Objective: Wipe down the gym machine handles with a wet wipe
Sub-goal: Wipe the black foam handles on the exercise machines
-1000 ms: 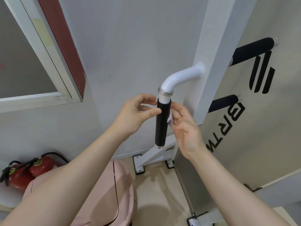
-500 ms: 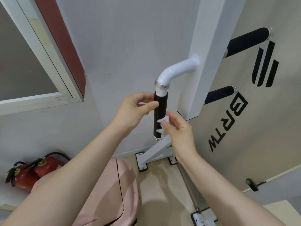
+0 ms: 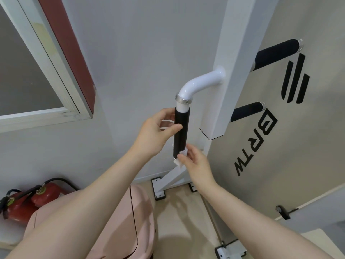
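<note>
Right hand (image 3: 194,161) pinching wet wipe (image 3: 182,156) at black handle (image 3: 181,133) base, left hand (image 3: 155,133) gripping mid-handle

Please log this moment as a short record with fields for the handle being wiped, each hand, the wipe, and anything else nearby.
handle: black grip, upright, on the white bent tube
left hand: thumb and fingers around the grip's upper part
right hand: pinches the wet wipe against the grip's lower end
other handles: two black grips on the right, untouched
nearby: pink bin, red fire extinguisher on the floor at left
</note>
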The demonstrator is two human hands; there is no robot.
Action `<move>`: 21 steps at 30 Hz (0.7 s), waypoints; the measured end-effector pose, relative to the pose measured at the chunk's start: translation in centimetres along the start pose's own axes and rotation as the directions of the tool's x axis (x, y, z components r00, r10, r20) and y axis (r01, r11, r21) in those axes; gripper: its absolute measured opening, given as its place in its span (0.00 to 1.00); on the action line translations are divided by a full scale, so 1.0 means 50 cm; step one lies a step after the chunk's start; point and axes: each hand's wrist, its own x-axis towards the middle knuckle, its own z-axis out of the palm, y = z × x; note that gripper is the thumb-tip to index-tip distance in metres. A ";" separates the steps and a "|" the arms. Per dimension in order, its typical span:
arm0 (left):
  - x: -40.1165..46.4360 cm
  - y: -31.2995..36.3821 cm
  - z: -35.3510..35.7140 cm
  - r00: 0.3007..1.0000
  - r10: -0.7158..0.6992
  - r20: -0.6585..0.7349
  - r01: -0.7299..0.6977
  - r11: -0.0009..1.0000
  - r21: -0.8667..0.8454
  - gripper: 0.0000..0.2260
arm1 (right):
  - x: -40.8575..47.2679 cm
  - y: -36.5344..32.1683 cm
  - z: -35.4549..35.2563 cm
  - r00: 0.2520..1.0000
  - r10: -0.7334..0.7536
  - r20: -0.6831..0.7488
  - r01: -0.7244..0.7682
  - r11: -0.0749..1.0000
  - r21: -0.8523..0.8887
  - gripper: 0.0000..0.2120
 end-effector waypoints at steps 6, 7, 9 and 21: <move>0.002 -0.006 -0.005 1.000 0.010 0.000 -0.010 0.999 0.042 0.14 | 0.021 -0.087 -0.014 0.975 -0.218 -0.031 0.220 0.971 0.092 0.17; 0.002 -0.005 -0.004 1.000 0.010 -0.002 -0.009 0.999 0.043 0.13 | 0.020 -0.093 -0.014 0.969 -0.243 -0.034 0.245 0.963 0.108 0.18; 0.001 -0.005 -0.002 1.000 0.013 -0.012 -0.012 0.999 0.042 0.13 | 0.010 -0.064 -0.009 0.979 -0.206 -0.009 0.206 0.978 0.034 0.21; -0.005 -0.011 0.014 0.996 0.018 -0.092 -0.017 1.000 0.017 0.14 | -0.008 -0.037 -0.009 0.985 -0.067 0.159 0.074 0.996 -0.041 0.21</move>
